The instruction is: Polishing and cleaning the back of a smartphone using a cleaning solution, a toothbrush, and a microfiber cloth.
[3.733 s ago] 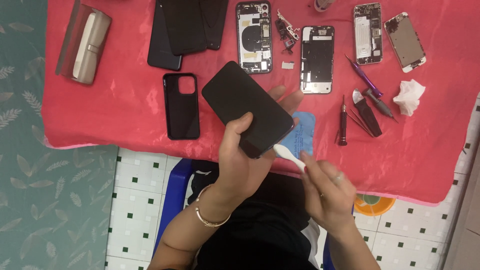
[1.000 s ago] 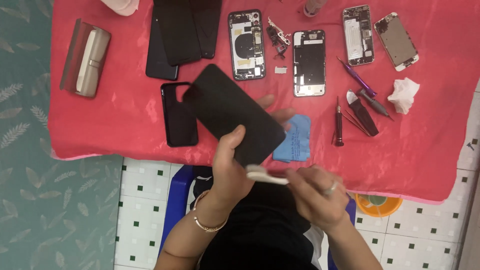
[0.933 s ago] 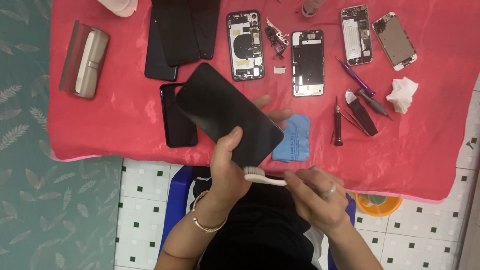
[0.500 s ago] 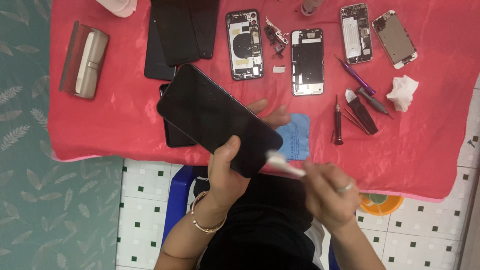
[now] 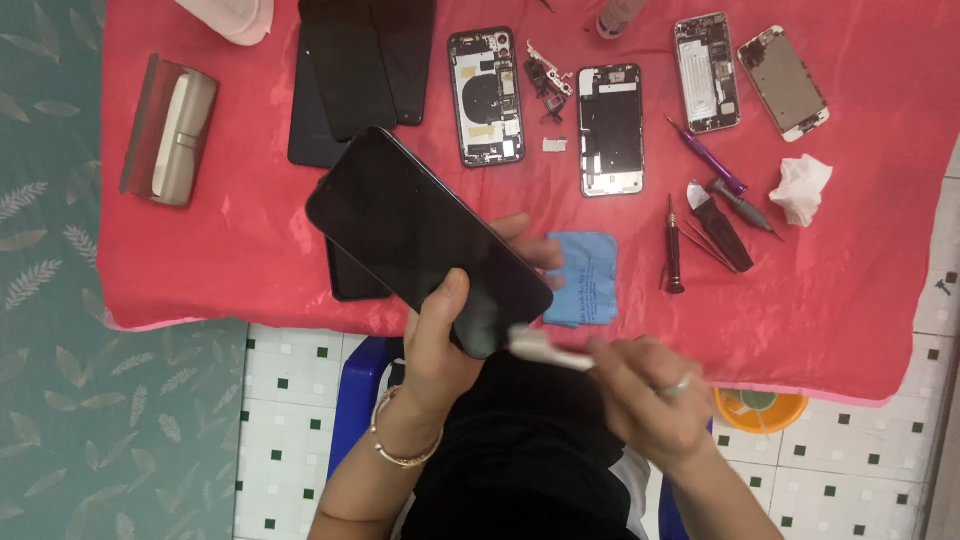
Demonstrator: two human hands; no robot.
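Black glass phone screen [image 5: 425, 235] sits clamped in the left hand [image 5: 440, 340]; the right hand [image 5: 640, 395], pinching a white brush [image 5: 540, 347], could slip and scratch it.

Opened phone housings [image 5: 487, 97] lie with stacked black glass panels [image 5: 365, 65] across a red cloth [image 5: 850, 290]; a blue wiping cloth [image 5: 583, 277], slim dark screwdrivers [image 5: 674, 245], a crumpled white tissue [image 5: 800, 188] and a tan glasses case [image 5: 172, 133] lie nearby.
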